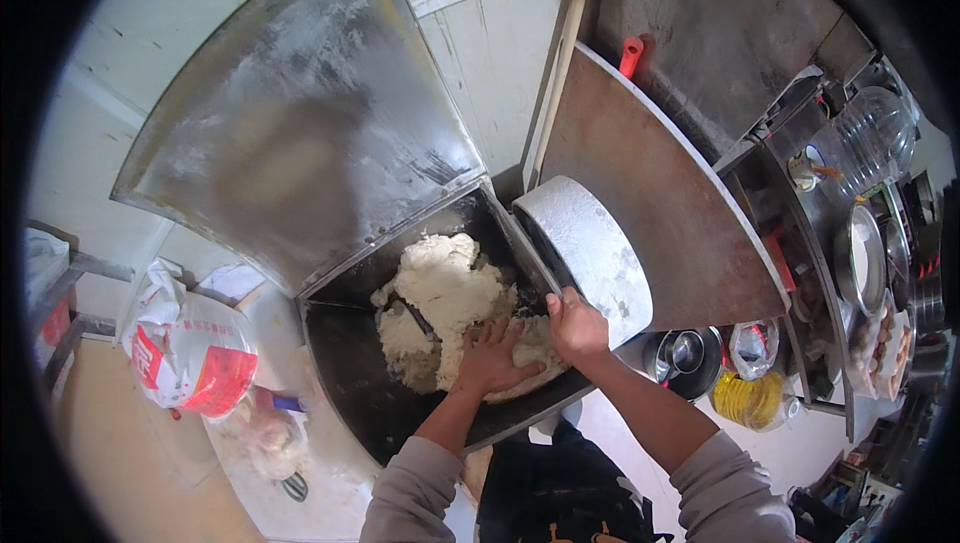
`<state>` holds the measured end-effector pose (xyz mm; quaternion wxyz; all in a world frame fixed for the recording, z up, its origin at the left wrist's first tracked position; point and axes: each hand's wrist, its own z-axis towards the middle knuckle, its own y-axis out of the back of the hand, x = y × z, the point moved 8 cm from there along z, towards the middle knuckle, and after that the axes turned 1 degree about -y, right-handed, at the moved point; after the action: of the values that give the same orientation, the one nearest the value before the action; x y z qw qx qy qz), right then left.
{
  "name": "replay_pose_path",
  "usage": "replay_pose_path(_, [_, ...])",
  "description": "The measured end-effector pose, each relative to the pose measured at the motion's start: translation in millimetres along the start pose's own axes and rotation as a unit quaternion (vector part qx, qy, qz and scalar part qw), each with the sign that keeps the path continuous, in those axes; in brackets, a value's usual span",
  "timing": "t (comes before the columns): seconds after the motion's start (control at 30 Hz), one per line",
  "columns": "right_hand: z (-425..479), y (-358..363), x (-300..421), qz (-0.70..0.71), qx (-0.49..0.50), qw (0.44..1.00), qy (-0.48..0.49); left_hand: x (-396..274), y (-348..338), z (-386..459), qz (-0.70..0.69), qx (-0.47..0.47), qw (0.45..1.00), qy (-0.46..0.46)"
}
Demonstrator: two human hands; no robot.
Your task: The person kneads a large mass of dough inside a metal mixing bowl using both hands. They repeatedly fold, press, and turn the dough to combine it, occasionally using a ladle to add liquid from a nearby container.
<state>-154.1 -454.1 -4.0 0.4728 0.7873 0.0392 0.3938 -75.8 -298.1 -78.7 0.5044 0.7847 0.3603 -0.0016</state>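
Observation:
A mass of pale dough [450, 280] lies in the dark metal tub [337, 340] of what looks like a dough mixer. Part of a dark mixing bar [418, 318] shows through a gap in the dough. My left hand [491, 363] rests palm down on the dough's near side, its fingers spread and holding nothing. On the tub's right side, my right hand [581, 329] grips the rim [536, 258], thumb on top. The tub's hinged metal lid [300, 115] stands raised behind it, streaked with white flour-like residue.
Right of the tub are a whitish rounded housing [592, 235] and a brown board [652, 175]. A wooden pole [566, 63] leans behind. A printed white sack [191, 355] stands left. Shelving at right holds a metal bowl [862, 258] and eggs [881, 344]; an oil bottle [750, 400] sits below.

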Motion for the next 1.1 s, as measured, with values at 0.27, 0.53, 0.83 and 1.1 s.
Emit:
replay_pose_path(0.27, [-1.3,1.6,7.0,0.012,0.008,1.0,0.014,51.9,34.2,-32.1,-0.149,0.064,0.984,0.078])
replay_pose_path(0.53, [-1.0,3.3,1.2,-0.013,-0.113,0.991,0.069,128.1,21.6,-81.5,-0.38,-0.032,0.914,0.138])
replay_pose_path(0.83, [-1.2,2.4,0.3,-0.007,-0.094,0.994,0.059,131.9,64.9,-122.0,-0.609,-0.194,0.743,0.199])
replay_pose_path(1.1, [-4.8,4.3,4.2,-0.004,-0.118,0.989,0.084,167.7,123.3,-63.1,-0.548,-0.26,0.761,0.23])
